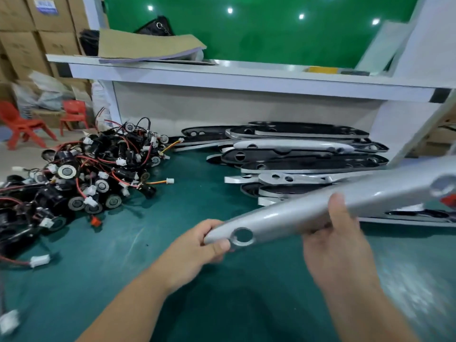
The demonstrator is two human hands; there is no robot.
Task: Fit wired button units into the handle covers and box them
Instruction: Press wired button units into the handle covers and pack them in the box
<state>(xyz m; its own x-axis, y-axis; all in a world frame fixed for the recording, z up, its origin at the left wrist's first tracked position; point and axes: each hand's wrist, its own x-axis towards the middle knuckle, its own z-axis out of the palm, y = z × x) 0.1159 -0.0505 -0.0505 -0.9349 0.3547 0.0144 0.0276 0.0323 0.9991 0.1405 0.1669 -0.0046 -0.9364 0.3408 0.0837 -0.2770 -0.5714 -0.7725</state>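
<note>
Now, from the head view, we hold the long silver-grey plastic handle cover [308, 208] aloft over the green worktop [172, 280]: left grip [197, 245] clamped on its near tip beside the empty round hole [243, 236], right grip [338, 245] curled round mid-span. Its far end overhangs beyond the right grip, so a careless swing could knock the stack of grey and black covers [296, 154] behind it.

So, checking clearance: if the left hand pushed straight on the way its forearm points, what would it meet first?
Beyond the long silver-grey plastic handle cover it grips, the left hand points up-right at the stack of black and silver handle covers; probably that, depth unclear.
</note>
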